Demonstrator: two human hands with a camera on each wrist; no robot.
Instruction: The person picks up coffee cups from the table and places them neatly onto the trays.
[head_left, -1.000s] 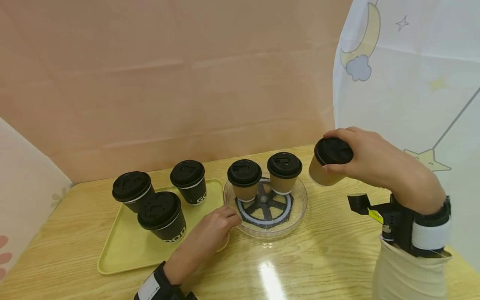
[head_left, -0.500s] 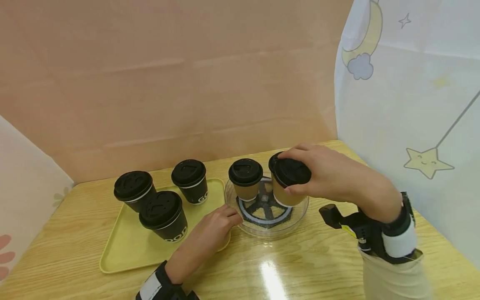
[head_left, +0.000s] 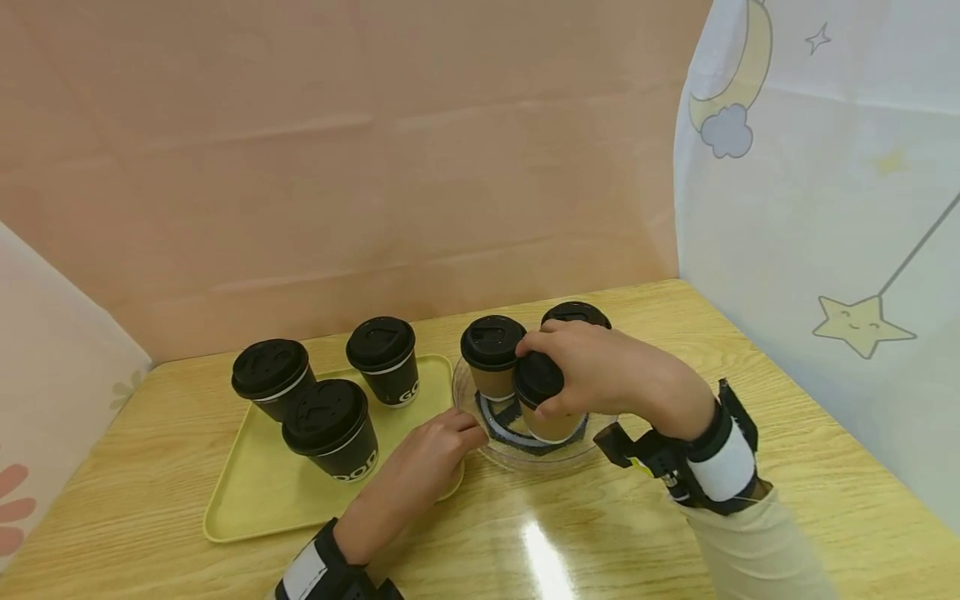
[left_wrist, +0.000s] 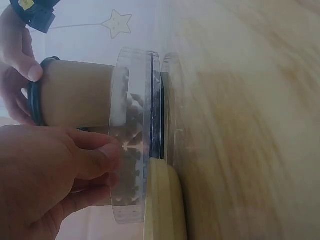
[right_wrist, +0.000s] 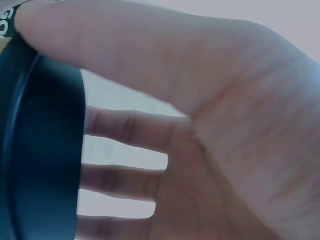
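Note:
My right hand (head_left: 600,367) grips a brown paper coffee cup (head_left: 551,427) round its black lid (right_wrist: 45,140). The cup stands upright over the near part of a clear round tray (head_left: 517,458) with a dark spoked base. In the left wrist view, the bottom of the brown cup (left_wrist: 80,95) is down behind the tray's rim. At the tray's left edge, my left hand (head_left: 427,454) pinches the rim (left_wrist: 122,200) between thumb and fingers. Two other lidded brown cups, a left one (head_left: 492,358) and a far right one (head_left: 576,312) partly behind my right hand, stand on the tray.
A yellow tray (head_left: 255,492) lies to the left, bearing three black coffee cups: one at back left (head_left: 272,375), one in front (head_left: 330,429), one at right (head_left: 382,358). A pinkish-brown sheet (head_left: 375,167) backs the wooden table (head_left: 637,533); a patterned white sheet (head_left: 817,208) hangs right.
My right hand has carried its brown cup leftward from beside the round tray, in front of the far right cup, and down over the tray's near part. The left hand stays at the rim.

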